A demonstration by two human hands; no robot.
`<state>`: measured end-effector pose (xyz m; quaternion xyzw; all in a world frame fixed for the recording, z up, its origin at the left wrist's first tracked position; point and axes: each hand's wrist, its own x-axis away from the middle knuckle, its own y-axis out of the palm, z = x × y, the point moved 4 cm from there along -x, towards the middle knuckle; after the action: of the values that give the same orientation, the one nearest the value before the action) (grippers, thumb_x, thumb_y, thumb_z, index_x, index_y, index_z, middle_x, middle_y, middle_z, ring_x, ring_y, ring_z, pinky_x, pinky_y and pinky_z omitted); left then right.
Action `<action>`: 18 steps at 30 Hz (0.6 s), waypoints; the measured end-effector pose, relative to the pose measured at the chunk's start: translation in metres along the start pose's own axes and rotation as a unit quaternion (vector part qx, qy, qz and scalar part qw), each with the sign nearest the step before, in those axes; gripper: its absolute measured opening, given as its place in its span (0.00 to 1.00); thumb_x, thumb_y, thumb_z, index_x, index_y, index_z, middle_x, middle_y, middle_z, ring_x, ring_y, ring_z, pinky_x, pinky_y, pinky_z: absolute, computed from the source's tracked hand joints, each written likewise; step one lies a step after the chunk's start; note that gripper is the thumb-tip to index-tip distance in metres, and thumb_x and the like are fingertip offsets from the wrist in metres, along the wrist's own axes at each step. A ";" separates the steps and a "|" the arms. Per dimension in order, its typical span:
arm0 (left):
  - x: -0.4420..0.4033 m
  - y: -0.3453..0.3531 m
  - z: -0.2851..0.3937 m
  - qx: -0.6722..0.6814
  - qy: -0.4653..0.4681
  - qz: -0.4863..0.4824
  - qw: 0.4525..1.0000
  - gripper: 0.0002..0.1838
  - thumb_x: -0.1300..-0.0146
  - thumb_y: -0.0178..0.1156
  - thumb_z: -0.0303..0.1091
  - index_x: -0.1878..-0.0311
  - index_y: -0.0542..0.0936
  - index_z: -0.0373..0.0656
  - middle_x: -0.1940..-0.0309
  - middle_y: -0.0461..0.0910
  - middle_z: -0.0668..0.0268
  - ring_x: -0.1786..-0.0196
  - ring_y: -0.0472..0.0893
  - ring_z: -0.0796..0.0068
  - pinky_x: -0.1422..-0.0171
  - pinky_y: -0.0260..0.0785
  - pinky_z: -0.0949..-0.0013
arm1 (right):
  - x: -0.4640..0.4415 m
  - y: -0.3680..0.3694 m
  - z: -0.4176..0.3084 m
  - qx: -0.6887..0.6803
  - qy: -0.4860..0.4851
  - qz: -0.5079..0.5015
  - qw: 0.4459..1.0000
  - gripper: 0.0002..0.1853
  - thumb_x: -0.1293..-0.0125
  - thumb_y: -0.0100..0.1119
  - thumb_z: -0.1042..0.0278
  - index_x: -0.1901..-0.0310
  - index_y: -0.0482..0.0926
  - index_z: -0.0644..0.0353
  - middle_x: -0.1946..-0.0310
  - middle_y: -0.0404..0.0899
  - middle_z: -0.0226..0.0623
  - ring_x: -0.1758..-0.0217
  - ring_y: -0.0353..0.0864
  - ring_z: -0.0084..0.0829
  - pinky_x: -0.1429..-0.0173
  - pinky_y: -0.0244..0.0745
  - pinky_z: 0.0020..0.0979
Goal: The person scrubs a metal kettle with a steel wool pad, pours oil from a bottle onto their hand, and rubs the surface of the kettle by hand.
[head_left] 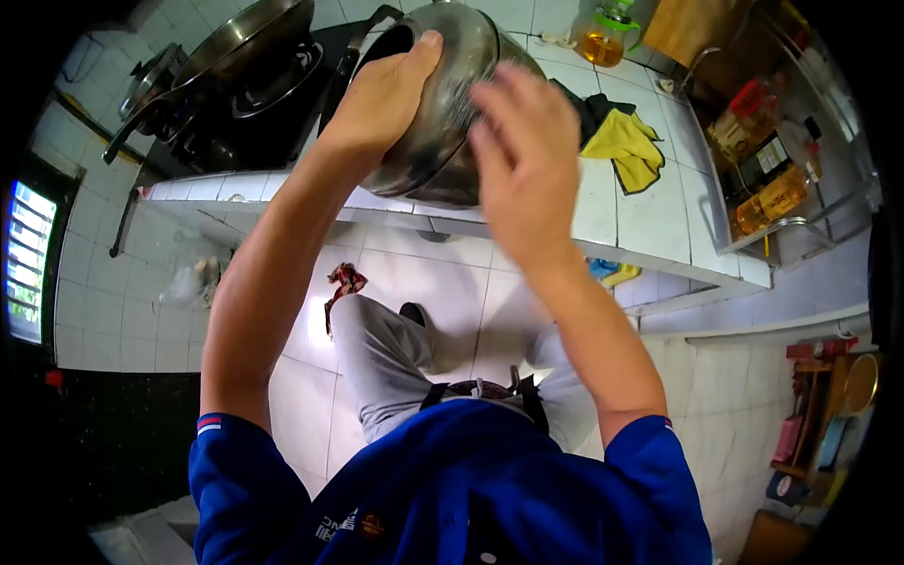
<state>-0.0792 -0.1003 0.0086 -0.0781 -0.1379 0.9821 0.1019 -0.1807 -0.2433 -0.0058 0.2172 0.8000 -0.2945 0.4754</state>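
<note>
Evidently metal: a round pot [443, 132], tilted, at the front edge of the white-tiled surface [683, 179], between stove [221, 132] and yellow-and-dark cloth [626, 146]. Left hand [384, 99]: grip clamped on pot near its opening, thumb along the outside. Right hand [532, 141]: blurred, fingers bent at the pot's side; cannot tell whether its grip holds anything. Wok [245, 47] left, over stove. Jug [605, 40] of amber liquid beyond cloth, near wall.
</note>
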 end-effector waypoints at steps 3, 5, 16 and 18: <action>0.008 0.005 0.004 0.000 -0.004 0.007 1.000 0.34 0.26 0.46 0.60 0.61 0.82 0.32 0.72 0.78 0.65 0.66 0.72 0.76 0.57 0.67 0.69 | 0.002 -0.003 -0.002 0.026 0.006 0.020 0.999 0.18 0.46 0.68 0.77 0.52 0.83 0.55 0.43 0.79 0.38 0.42 0.72 0.46 0.37 0.67 0.43; 0.012 0.003 0.010 -0.035 0.008 0.011 0.999 0.34 0.27 0.47 0.60 0.62 0.82 0.32 0.72 0.78 0.65 0.66 0.73 0.75 0.57 0.67 0.68 | 0.014 -0.003 -0.016 0.048 -0.086 -0.022 0.995 0.15 0.43 0.66 0.76 0.53 0.83 0.57 0.45 0.80 0.38 0.44 0.73 0.45 0.37 0.67 0.41; 0.021 0.010 0.008 -0.002 0.000 0.014 1.000 0.31 0.26 0.49 0.57 0.63 0.82 0.33 0.70 0.79 0.67 0.65 0.72 0.77 0.56 0.67 0.70 | -0.028 -0.010 0.010 0.084 -0.007 0.005 0.996 0.17 0.50 0.72 0.75 0.56 0.85 0.56 0.47 0.81 0.35 0.48 0.73 0.46 0.41 0.70 0.40; 0.016 0.001 0.000 0.007 0.001 0.011 1.000 0.31 0.26 0.49 0.57 0.63 0.81 0.33 0.71 0.78 0.68 0.65 0.72 0.78 0.56 0.67 0.71 | -0.004 -0.010 -0.017 0.087 -0.066 -0.033 0.993 0.14 0.46 0.70 0.73 0.55 0.85 0.57 0.48 0.82 0.37 0.48 0.74 0.45 0.42 0.70 0.39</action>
<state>-0.0948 -0.0976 0.0061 -0.0795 -0.1299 0.9840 0.0920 -0.1959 -0.2392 0.0068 0.2116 0.7449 -0.3920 0.4967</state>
